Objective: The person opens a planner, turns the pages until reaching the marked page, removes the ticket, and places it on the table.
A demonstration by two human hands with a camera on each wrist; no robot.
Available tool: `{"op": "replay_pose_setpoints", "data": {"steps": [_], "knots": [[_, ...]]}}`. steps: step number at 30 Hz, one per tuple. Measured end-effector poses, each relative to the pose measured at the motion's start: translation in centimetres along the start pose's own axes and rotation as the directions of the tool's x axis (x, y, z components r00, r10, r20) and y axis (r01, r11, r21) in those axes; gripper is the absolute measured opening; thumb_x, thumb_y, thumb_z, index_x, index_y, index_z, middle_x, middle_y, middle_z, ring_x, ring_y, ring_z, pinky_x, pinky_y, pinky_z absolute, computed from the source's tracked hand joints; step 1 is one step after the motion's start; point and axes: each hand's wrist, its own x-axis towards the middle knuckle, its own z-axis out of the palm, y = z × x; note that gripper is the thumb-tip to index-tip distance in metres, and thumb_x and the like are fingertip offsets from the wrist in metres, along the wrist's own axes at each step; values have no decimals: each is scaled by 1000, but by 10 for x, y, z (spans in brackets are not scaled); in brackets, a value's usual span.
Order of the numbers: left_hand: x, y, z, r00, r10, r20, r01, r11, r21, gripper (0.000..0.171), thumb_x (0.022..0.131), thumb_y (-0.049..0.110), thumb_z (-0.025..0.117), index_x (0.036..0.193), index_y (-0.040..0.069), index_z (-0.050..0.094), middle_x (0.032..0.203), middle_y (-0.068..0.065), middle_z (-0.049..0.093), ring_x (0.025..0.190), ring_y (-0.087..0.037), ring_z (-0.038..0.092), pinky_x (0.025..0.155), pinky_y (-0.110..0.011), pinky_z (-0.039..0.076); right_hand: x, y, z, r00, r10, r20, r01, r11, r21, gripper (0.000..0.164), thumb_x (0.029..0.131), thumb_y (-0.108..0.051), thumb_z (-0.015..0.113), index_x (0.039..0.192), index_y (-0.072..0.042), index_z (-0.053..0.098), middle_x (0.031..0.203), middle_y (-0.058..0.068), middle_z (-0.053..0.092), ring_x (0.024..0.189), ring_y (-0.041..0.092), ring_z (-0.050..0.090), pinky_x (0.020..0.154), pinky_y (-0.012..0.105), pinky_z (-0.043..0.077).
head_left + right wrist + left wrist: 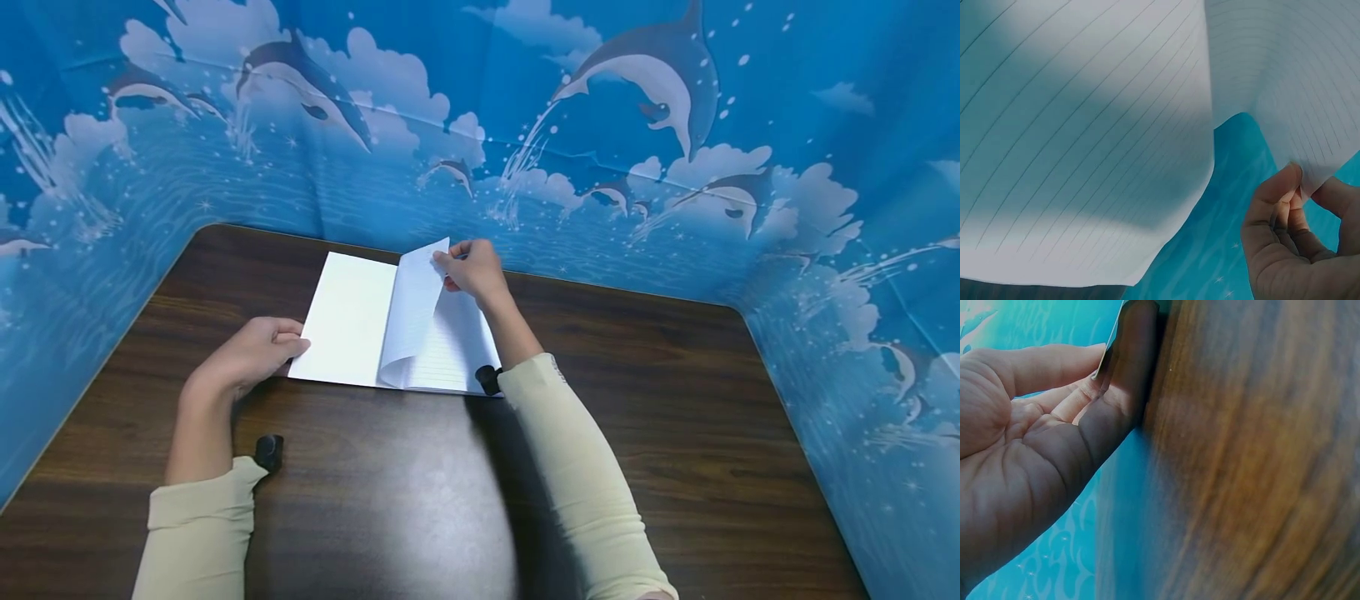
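An open notebook [348, 321] lies near the table's back edge, its left side blank white and its right side ruled with lines. My right hand [474, 271] pinches the upper corner of a lined page [412, 308], which stands lifted and curved over the right side. In the right wrist view, thumb and finger grip that page's corner [1313, 172], with the lined sheet [1085, 137] below it. At the left edge, my left hand [258, 350] holds the notebook's cover between thumb and fingers. The left wrist view shows the cover's thin edge [1110, 344] between them.
The dark wood-grain table [675, 433] stretches to the right and in front of the notebook. A blue curtain with dolphins [525, 192] stands along the back and sides. Black wrist cameras sit by the left cuff [268, 452] and right cuff [489, 380].
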Motion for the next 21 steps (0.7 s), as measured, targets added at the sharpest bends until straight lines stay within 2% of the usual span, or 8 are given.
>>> {"op": "replay_pose_setpoints", "data": {"steps": [3,6,10,12,17,21], "knots": [[0,0,0,1000,-3,2,3,1000,-5,49,114,17,48,150,-16,45,97,-11,66,108,-33,56,93,-45,48,-1,-3,4,1000,-12,-1,12,1000,2,28,107,-27,70,110,0,71,85,9,67,63,12,66,88,44,64],[-1,1,0,1000,-2,7,2,1000,-7,49,114,17,48,150,-16,45,87,-6,62,105,-31,56,91,-43,47,-1,-5,9,1000,-19,7,19,1000,-6,28,107,-27,69,111,1,72,82,8,67,63,11,66,87,42,65],[0,2,0,1000,3,17,-3,1000,-4,45,114,16,48,147,-15,48,71,1,45,96,-27,54,86,-41,44,0,-6,18,1000,-22,-3,22,1000,-2,28,106,-26,71,107,1,73,78,7,68,60,10,65,84,43,65],[0,2,0,1000,5,18,-5,1000,-4,44,114,16,47,146,-14,49,69,2,43,94,-26,54,85,-41,44,-1,-7,23,1000,-27,-4,27,1000,1,28,106,-26,71,104,1,73,78,7,69,59,10,65,83,42,65],[-1,3,0,1000,6,18,-6,1000,-26,43,113,14,48,144,-15,49,69,2,44,87,-23,52,82,-38,45,-3,-11,36,999,-48,20,47,999,16,30,107,-29,70,97,-1,73,84,12,75,60,12,66,81,41,65],[-1,3,-1,1000,-5,23,6,999,-47,42,112,13,48,143,-16,50,71,2,49,84,-21,54,79,-35,47,-6,-15,46,998,-56,35,55,998,25,33,107,-31,69,91,-3,70,92,17,80,62,14,69,78,40,66]]}}
